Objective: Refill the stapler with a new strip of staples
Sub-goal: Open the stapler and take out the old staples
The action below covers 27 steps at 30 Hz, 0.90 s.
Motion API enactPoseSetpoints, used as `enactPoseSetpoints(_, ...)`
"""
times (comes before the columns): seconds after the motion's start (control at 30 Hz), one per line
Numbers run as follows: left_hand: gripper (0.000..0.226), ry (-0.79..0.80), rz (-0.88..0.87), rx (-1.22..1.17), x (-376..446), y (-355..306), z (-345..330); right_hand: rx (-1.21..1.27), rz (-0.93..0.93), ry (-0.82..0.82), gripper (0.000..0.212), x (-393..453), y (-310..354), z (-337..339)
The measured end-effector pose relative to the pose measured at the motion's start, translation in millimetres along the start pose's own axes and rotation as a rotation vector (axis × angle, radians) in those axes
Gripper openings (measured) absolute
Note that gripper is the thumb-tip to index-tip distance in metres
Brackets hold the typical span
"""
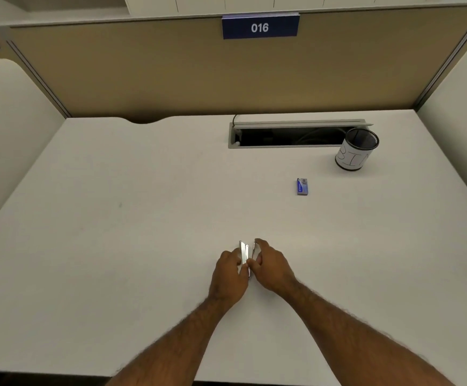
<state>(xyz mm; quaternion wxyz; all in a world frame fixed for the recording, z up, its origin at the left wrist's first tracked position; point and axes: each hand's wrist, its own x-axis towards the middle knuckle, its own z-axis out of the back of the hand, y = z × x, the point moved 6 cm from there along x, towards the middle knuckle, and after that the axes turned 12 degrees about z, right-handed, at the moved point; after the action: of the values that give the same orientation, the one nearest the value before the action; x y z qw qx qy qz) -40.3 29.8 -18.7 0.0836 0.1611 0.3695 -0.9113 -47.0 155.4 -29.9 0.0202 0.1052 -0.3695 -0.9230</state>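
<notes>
A small silver stapler (pixel 244 250) is held between both hands over the white desk (pixel 115 218), near its front middle. It is swung apart into two metal arms that spread away from me in a narrow V. My left hand (pixel 228 274) grips the left arm. My right hand (pixel 272 266) grips the right arm, forefinger curled over its tip. A small blue staple box (pixel 302 186) lies on the desk beyond and to the right, away from both hands. No loose staple strip is visible.
A black mesh cup with a white paper label (pixel 356 150) stands at the back right. Beside it an open cable tray slot (pixel 290 135) is cut into the desk. Tan partition walls enclose the desk, with a blue sign reading 016 (pixel 260 27) at the back.
</notes>
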Motion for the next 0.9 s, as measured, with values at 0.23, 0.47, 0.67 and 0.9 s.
enactPoseSetpoints(0.23,0.028,-0.017,0.134,-0.166,-2,3,0,0.093,-0.014,-0.055,0.048,-6,-3,-5)
enactPoseSetpoints(0.47,0.021,0.045,0.35,-0.469,0,16,2,0.207,-0.027,-0.103,0.038,-12,-5,-4)
enactPoseSetpoints(0.67,0.026,0.203,0.352,-0.647,2,11,1,0.449,-0.142,-0.163,0.029,-18,-9,5)
enactPoseSetpoints(0.9,0.021,0.259,0.352,-0.811,7,7,0,0.675,-0.145,0.012,0.026,-19,3,2)
